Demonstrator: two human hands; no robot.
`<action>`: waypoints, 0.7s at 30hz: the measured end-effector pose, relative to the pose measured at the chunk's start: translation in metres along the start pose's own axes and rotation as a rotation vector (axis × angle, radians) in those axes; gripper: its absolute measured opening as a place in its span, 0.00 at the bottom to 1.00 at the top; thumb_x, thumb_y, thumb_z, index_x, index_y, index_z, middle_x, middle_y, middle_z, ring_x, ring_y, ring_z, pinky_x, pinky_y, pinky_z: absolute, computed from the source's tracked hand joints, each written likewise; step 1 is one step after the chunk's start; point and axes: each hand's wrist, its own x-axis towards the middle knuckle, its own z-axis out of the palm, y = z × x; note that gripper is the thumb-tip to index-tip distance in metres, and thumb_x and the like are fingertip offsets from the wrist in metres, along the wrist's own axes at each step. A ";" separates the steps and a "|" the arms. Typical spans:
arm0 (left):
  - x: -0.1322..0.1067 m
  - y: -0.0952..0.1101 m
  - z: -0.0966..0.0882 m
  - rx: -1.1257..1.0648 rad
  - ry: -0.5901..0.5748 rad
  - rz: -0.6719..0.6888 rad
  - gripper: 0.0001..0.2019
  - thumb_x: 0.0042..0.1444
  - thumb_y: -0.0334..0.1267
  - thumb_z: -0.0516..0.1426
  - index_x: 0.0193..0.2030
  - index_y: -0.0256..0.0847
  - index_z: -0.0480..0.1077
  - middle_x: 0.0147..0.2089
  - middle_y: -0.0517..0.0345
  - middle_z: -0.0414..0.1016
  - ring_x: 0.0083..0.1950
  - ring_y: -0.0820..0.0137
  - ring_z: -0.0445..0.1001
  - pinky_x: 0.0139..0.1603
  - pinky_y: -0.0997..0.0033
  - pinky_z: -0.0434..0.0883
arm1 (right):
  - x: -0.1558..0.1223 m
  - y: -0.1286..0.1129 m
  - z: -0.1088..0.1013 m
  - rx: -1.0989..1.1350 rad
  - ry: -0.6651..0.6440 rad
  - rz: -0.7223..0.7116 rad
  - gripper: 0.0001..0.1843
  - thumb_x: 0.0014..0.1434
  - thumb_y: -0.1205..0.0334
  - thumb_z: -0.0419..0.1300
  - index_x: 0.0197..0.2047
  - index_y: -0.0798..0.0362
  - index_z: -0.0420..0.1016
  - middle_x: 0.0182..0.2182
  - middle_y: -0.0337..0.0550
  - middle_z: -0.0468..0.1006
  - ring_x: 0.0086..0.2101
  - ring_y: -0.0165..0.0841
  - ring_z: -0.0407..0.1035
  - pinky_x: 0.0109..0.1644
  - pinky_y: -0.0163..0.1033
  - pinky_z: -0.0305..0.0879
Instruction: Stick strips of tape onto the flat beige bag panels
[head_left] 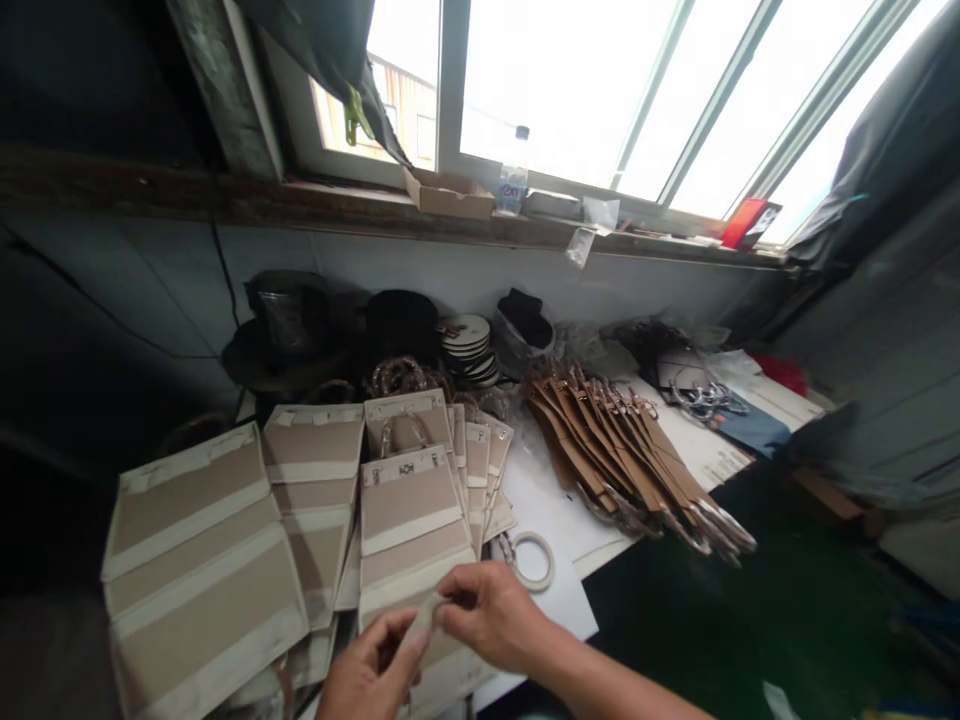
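Pale strip [424, 614], perhaps tape, could have creased or stuck to itself had I pulled it unevenly.
At the bottom centre of the frame, my left hand [373, 662] and right hand [495, 608] each pinched it, thumb and fingers closed on it, in front of a beige panel [409, 520]; a tape roll [551, 563] lay just right of centre, lower down.

We hold a small pale strip [424, 612], slightly bent, above the near part of a beige panel [412, 512]. We see the panel lying face up, crossed by whitish bands [417, 530], with dark fittings [406, 469] along its far edge.
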 end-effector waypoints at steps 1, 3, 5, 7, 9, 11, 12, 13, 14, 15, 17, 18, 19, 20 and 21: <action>-0.001 0.004 0.000 0.077 0.003 0.039 0.24 0.45 0.61 0.69 0.37 0.40 0.81 0.28 0.57 0.79 0.28 0.66 0.72 0.28 0.72 0.68 | -0.003 0.000 -0.004 -0.119 0.040 -0.072 0.08 0.58 0.62 0.64 0.40 0.51 0.83 0.29 0.37 0.79 0.29 0.30 0.70 0.35 0.34 0.63; -0.004 0.011 0.002 0.228 0.043 0.170 0.16 0.52 0.54 0.66 0.33 0.41 0.80 0.29 0.56 0.79 0.32 0.64 0.75 0.33 0.72 0.70 | -0.007 -0.001 -0.013 -0.330 0.095 -0.224 0.14 0.60 0.60 0.64 0.49 0.48 0.82 0.37 0.41 0.82 0.36 0.34 0.74 0.43 0.37 0.66; -0.007 0.016 0.006 0.366 0.048 0.309 0.10 0.58 0.45 0.63 0.32 0.43 0.79 0.32 0.56 0.80 0.36 0.64 0.77 0.39 0.72 0.71 | -0.006 -0.001 -0.021 -0.465 0.060 -0.342 0.14 0.62 0.59 0.64 0.52 0.46 0.81 0.41 0.43 0.82 0.40 0.36 0.75 0.46 0.38 0.66; -0.011 0.020 0.011 0.500 0.038 0.426 0.07 0.61 0.39 0.60 0.34 0.44 0.78 0.33 0.56 0.80 0.37 0.65 0.78 0.40 0.72 0.71 | -0.001 -0.002 -0.027 -0.567 -0.022 -0.422 0.08 0.64 0.60 0.62 0.45 0.45 0.82 0.38 0.42 0.81 0.38 0.35 0.75 0.43 0.37 0.64; -0.015 0.023 0.015 0.641 0.049 0.513 0.08 0.64 0.35 0.57 0.36 0.44 0.77 0.34 0.56 0.79 0.36 0.67 0.78 0.39 0.73 0.70 | 0.006 -0.003 -0.031 -0.647 -0.081 -0.480 0.06 0.64 0.62 0.62 0.38 0.47 0.82 0.33 0.41 0.80 0.35 0.35 0.74 0.41 0.38 0.62; -0.017 0.025 0.019 0.781 0.080 0.573 0.09 0.65 0.32 0.55 0.37 0.44 0.76 0.34 0.56 0.78 0.35 0.68 0.78 0.38 0.73 0.69 | 0.013 -0.004 -0.035 -0.693 -0.118 -0.522 0.06 0.61 0.65 0.62 0.34 0.48 0.80 0.31 0.41 0.79 0.33 0.35 0.73 0.41 0.38 0.61; -0.017 0.027 0.021 0.842 0.092 0.591 0.09 0.66 0.31 0.55 0.37 0.43 0.76 0.34 0.56 0.77 0.35 0.68 0.77 0.38 0.73 0.69 | 0.017 -0.004 -0.036 -0.698 -0.139 -0.536 0.05 0.59 0.66 0.63 0.34 0.48 0.80 0.30 0.40 0.79 0.32 0.34 0.72 0.40 0.38 0.60; -0.017 0.028 0.024 0.894 0.102 0.602 0.10 0.66 0.30 0.54 0.37 0.43 0.76 0.34 0.56 0.77 0.35 0.68 0.77 0.38 0.73 0.68 | 0.020 -0.003 -0.038 -0.689 -0.160 -0.543 0.05 0.58 0.67 0.63 0.33 0.49 0.80 0.30 0.40 0.79 0.31 0.34 0.72 0.40 0.38 0.60; -0.016 0.029 0.026 0.936 0.113 0.610 0.11 0.67 0.30 0.53 0.37 0.43 0.75 0.33 0.56 0.76 0.34 0.68 0.77 0.37 0.73 0.68 | 0.024 -0.002 -0.040 -0.672 -0.180 -0.541 0.05 0.56 0.68 0.63 0.32 0.49 0.79 0.29 0.40 0.79 0.31 0.34 0.71 0.40 0.38 0.60; -0.015 0.029 0.029 0.968 0.124 0.616 0.12 0.67 0.29 0.52 0.37 0.43 0.75 0.33 0.56 0.75 0.34 0.69 0.76 0.37 0.72 0.67 | 0.027 0.000 -0.042 -0.647 -0.202 -0.532 0.06 0.55 0.69 0.62 0.32 0.49 0.79 0.29 0.39 0.79 0.30 0.33 0.71 0.39 0.38 0.60; -0.013 0.029 0.037 0.999 0.150 0.629 0.14 0.68 0.28 0.50 0.36 0.42 0.74 0.32 0.56 0.73 0.33 0.69 0.74 0.36 0.72 0.66 | 0.037 0.007 -0.046 -0.576 -0.227 -0.496 0.07 0.54 0.69 0.61 0.31 0.49 0.79 0.29 0.39 0.79 0.30 0.33 0.71 0.38 0.37 0.60; -0.012 0.028 0.041 0.997 0.157 0.634 0.14 0.68 0.28 0.49 0.36 0.42 0.74 0.32 0.56 0.72 0.32 0.69 0.74 0.36 0.72 0.66 | 0.044 0.012 -0.049 -0.528 -0.224 -0.467 0.07 0.55 0.69 0.60 0.31 0.50 0.79 0.29 0.39 0.79 0.31 0.33 0.70 0.38 0.36 0.60; -0.010 0.026 0.044 0.982 0.152 0.637 0.15 0.69 0.28 0.48 0.36 0.41 0.74 0.31 0.56 0.72 0.32 0.69 0.73 0.36 0.71 0.66 | 0.052 0.018 -0.053 -0.464 -0.212 -0.422 0.07 0.55 0.69 0.59 0.30 0.50 0.78 0.29 0.39 0.79 0.31 0.32 0.70 0.37 0.36 0.60; -0.007 0.023 0.048 0.953 0.138 0.629 0.15 0.69 0.29 0.48 0.37 0.41 0.74 0.32 0.55 0.72 0.32 0.69 0.73 0.36 0.71 0.66 | 0.064 0.025 -0.057 -0.379 -0.192 -0.359 0.07 0.57 0.67 0.58 0.30 0.51 0.78 0.29 0.40 0.79 0.31 0.32 0.70 0.37 0.35 0.61; -0.004 0.020 0.050 0.909 0.122 0.606 0.14 0.69 0.30 0.48 0.38 0.41 0.74 0.32 0.55 0.73 0.33 0.69 0.73 0.37 0.71 0.66 | 0.077 0.032 -0.062 -0.280 -0.160 -0.282 0.08 0.59 0.65 0.57 0.31 0.52 0.77 0.28 0.39 0.79 0.30 0.32 0.70 0.36 0.35 0.61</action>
